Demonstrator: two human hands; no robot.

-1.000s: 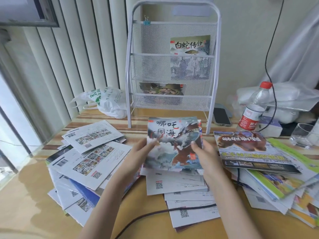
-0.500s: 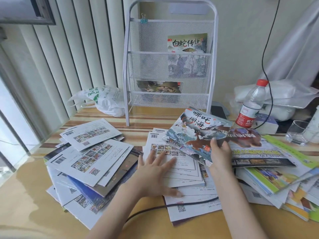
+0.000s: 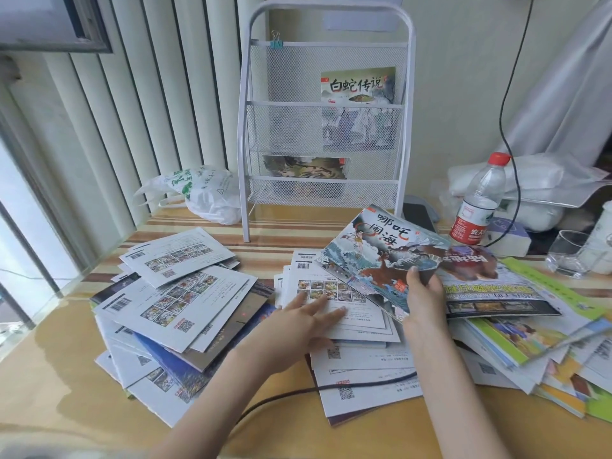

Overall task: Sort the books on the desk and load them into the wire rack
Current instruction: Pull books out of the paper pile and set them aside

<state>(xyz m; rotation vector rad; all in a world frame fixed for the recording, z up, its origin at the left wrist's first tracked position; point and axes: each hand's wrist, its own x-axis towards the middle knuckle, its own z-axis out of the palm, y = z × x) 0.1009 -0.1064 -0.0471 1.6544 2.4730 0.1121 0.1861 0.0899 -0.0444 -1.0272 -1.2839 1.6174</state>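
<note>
Across the cluttered counter, the right hand fingers pinch the sea-cover book, tilted over the middle pile, while the left hand fingers rest spread on the back-cover book; sorting is underway, and next seemingly comes lifting a book toward the wire rack.

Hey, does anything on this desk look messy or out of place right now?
Yes: a black cable lies across the middle stack of white-backed books, and the right pile of colourful books is fanned out crookedly.
</note>
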